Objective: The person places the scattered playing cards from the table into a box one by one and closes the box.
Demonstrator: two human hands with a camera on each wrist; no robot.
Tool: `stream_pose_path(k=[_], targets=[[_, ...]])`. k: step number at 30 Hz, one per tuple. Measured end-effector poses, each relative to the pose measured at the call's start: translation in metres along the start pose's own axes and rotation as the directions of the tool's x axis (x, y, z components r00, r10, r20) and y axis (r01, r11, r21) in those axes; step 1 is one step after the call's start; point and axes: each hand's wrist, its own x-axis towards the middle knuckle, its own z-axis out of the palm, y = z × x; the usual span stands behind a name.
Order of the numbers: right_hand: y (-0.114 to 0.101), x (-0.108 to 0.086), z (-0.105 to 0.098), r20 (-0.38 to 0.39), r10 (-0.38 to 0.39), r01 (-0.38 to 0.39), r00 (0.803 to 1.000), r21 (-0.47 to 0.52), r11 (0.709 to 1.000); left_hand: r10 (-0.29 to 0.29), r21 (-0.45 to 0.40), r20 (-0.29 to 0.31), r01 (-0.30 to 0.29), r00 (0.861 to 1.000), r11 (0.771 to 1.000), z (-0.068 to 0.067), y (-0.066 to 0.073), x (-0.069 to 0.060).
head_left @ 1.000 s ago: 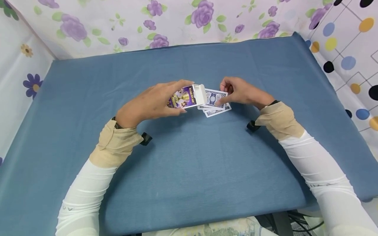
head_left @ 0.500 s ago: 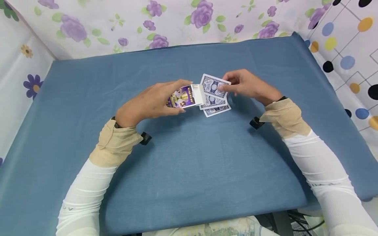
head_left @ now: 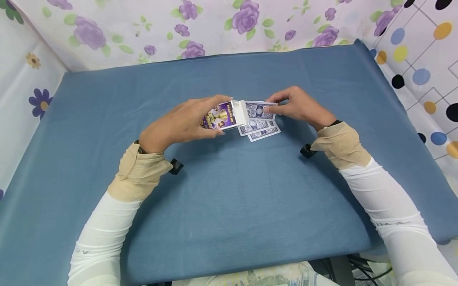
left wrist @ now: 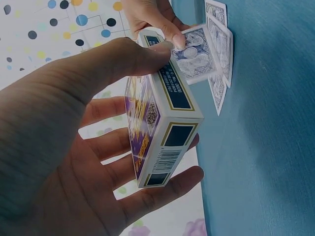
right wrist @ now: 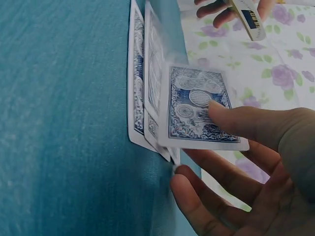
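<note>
My left hand grips a purple and gold playing card box between thumb and fingers. Its white open end faces right, towards the other hand; the left wrist view shows the barcode end of the box. Between thumb and fingers of my right hand a blue-backed playing card is pinched, back up. In the head view this card lies just right of the box opening. Beneath it, several loose cards overlap on the cloth. Whether more cards are inside the box is hidden.
A blue cloth covers the table. Floral curtain hangs behind the far edge, and a dotted sheet borders the right side. Dark cables show below the front edge at right.
My right hand first lifted the card up and away at a slant, then brought it down level beside the box opening. My left hand with the box has stayed nearly still.
</note>
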Motion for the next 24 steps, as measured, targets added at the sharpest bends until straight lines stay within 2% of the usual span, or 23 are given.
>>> stream_pose_path(k=[4, 7, 13, 17, 24], targets=[[0.002, 0.002, 0.0, -0.037, -0.021, 0.023, 0.999, 0.041, 0.999, 0.005, -0.003, -0.007, -0.005, 1.0, 1.0, 0.0, 0.0, -0.001], [0.002, 0.003, -0.002, -0.074, -0.046, 0.055, 0.996, 0.124, 0.991, 0.007, -0.002, -0.01, -0.007, 1.0, 1.0, -0.001, 0.0, -0.001], [-0.001, 0.003, -0.006, -0.131, -0.075, 0.11, 0.989, 0.286, 0.952, 0.01, -0.001, -0.011, -0.01, 1.0, 1.0, -0.001, 0.0, -0.001], [-0.004, 0.002, -0.009, -0.142, -0.092, 0.135, 0.986, 0.334, 0.933, 0.01, -0.006, -0.008, -0.01, 1.0, 1.0, -0.001, -0.001, -0.001], [-0.014, -0.004, -0.012, -0.174, -0.132, 0.196, 0.976, 0.431, 0.881, 0.009, -0.008, -0.008, -0.009, 1.0, 1.0, 0.0, -0.002, -0.001]])
